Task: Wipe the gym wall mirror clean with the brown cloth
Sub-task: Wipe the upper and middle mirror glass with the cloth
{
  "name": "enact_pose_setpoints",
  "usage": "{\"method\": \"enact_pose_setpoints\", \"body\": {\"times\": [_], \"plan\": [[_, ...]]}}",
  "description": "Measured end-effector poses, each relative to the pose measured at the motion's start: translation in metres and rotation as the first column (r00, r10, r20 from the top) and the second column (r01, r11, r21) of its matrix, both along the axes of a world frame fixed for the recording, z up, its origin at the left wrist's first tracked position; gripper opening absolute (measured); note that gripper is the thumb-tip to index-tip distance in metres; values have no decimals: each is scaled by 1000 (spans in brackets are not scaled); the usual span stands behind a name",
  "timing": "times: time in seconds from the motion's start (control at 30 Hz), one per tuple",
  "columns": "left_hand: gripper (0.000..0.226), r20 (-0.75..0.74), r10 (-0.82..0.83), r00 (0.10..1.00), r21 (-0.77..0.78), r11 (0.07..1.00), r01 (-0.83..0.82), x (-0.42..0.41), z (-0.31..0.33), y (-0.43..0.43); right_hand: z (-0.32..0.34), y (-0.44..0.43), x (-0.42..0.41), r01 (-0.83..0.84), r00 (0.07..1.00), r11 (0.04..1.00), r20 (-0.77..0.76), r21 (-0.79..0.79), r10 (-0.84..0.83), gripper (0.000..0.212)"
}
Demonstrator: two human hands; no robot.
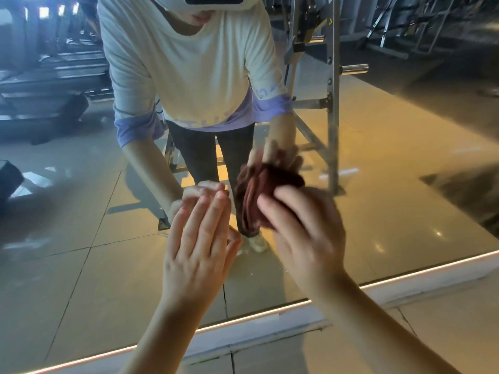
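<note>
While our right hand (pixel 305 233) grips the bunched cloth (pixel 251 206) against the mirror (pixel 81 238), our left hand (pixel 199 238), at its nine o'clock, presses flat, fingers (pixel 205 211) straight.

A loose cream T-shirt (pixel 189 63) is worn, its sleeves (pixel 135 128) and hem (pixel 210 123) edged in lilac (pale lettering is printed there, too blurred to be read). Dark trousers (pixel 199 152), a pale shoe (pixel 258 242) and a white headset (pixel 216 7) are seen reflected.
</note>
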State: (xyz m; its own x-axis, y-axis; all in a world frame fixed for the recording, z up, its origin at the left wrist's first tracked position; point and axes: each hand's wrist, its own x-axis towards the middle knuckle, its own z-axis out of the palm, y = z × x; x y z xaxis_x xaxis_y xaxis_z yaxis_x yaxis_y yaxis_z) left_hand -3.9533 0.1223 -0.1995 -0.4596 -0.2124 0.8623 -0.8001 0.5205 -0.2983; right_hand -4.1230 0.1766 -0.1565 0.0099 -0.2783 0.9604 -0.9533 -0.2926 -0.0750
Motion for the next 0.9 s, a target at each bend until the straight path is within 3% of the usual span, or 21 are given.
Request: {"method": "enact_pose_setpoints", "body": {"times": [0.1,0.27,0.4,0.43,0.57,0.6,0.73,0.9], "plan": [[83,11,-3,1000,0,1000,3,1,0,-1,-9,7,-11,1,971,998,-237,64,14,25],[80,11,19,1000,-6,1000,-19,0,-3,-1,4,-3,-4,75,997,996,29,-52,-74,23],[82,24,-8,1000,-8,1000,9,5,-3,-2,-9,7,-6,119,976,993,-186,0,-117,27],[82,28,-16,999,-10,1000,16,6,-3,-2,-7,8,-13,142,979,990,-147,-5,-142,24],[85,32,-29,999,21,999,28,8,-5,-2,-9,8,-14,158,953,988,260,1,-152,16],[84,24,-27,999,23,999,26,8,-6,-2,-15,8,-6,131,953,991,272,22,-132,16],[81,9,-21,1000,14,1000,21,5,-9,-1,-26,10,-2,42,997,995,67,88,-48,16],[85,-5,-55,998,46,997,55,6,-13,-1,-34,13,-3,156,905,986,391,60,-167,15]]}}
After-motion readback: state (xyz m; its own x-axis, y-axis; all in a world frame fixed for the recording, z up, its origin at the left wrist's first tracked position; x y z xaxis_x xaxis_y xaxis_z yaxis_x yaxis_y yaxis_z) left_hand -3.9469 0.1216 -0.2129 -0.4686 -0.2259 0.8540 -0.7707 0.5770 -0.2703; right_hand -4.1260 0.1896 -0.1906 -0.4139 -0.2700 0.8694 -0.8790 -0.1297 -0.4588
